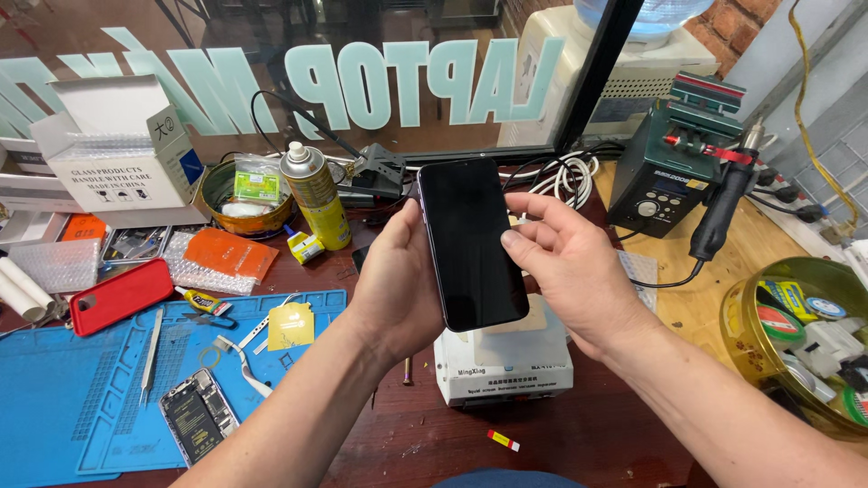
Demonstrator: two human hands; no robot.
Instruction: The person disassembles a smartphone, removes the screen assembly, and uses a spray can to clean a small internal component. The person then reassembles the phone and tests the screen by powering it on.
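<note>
Item: dark smartphone (472, 242), held above the bench (407, 425), long axis running up and away from us, screen toward us. Our left hand (398, 285) grip is clamped along its left edge; our right hand (565, 262), fingers apart, touches the right edge only lightly.

A black-screened phone (470, 242), a blue mat (81, 398), a red phone case (120, 295), a yellow spray can (315, 194) and a dark reddish-brown table (407, 443).
</note>
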